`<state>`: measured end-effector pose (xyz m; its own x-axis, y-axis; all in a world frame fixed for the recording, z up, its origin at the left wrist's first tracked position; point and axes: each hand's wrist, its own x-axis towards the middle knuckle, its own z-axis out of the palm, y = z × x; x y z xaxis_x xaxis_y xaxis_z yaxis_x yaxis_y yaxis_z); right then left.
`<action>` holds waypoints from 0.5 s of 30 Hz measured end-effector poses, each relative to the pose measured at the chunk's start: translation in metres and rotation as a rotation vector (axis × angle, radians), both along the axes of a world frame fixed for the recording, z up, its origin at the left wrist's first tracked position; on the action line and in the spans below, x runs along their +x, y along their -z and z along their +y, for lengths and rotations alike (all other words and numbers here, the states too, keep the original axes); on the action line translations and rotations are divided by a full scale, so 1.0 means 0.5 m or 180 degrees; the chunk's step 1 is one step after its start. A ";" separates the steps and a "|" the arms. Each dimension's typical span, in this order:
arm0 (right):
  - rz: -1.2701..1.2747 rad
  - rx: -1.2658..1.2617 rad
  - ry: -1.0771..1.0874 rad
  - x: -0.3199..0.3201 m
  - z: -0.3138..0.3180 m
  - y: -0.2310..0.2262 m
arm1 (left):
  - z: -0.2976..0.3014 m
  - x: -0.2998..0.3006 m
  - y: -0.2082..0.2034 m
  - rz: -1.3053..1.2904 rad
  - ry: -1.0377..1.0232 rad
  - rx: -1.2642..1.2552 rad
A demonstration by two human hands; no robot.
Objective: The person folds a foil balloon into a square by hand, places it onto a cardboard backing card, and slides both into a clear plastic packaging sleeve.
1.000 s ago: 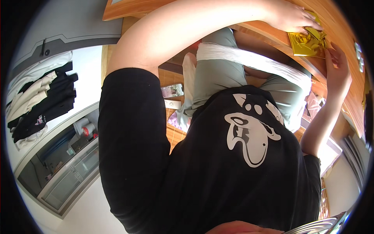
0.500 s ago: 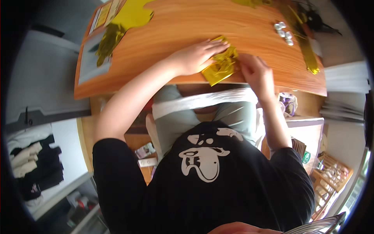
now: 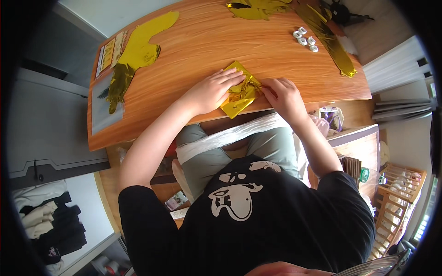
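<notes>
A folded, crinkled piece of shiny gold foil [image 3: 240,95] lies near the table's front edge, in front of me. My left hand [image 3: 212,92] rests on its left side, fingers stretched out flat across the foil. At the right edge of the same piece, the thumb and fingers of my right hand [image 3: 284,95] pinch a bit of it. The creases between the two hands catch the light. What the foil piece forms cannot be made out while it is folded.
Flat gold foil shapes, perhaps deflated balloons, lie at the table's left [image 3: 145,50], far side [image 3: 262,10] and right [image 3: 334,46]. Several small white rolls [image 3: 302,41] sit at the right back. A black object [image 3: 341,13] stands behind them. A clear plastic sheet [image 3: 102,112] lies left.
The whole view has shifted, so the table sits lower and further left in it. Both hands stay on the gold foil, with little visible change in their hold.
</notes>
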<state>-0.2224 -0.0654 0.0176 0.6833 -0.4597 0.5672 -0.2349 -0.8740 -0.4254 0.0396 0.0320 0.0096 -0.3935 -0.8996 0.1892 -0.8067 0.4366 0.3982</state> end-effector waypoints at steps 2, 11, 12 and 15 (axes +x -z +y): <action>0.0087 0.0048 0.0272 -0.009 -0.002 0.007 | 0.001 0.000 -0.001 -0.0032 -0.0037 -0.0001; -0.0106 0.0117 0.0153 -0.001 -0.008 0.008 | 0.001 -0.002 -0.007 0.0110 0.0037 0.0028; -0.0111 0.0119 0.0152 0.000 -0.007 0.007 | 0.001 -0.002 -0.008 0.0105 0.0036 0.0029; 0.0072 -0.0109 0.0025 -0.005 0.004 -0.001 | 0.002 -0.004 -0.008 0.0141 -0.0034 0.0059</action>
<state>-0.2248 -0.0632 0.0183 0.6927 -0.4455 0.5672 -0.2509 -0.8861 -0.3897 0.0377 0.0331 0.0136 -0.3754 -0.9073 0.1894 -0.7928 0.4202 0.4416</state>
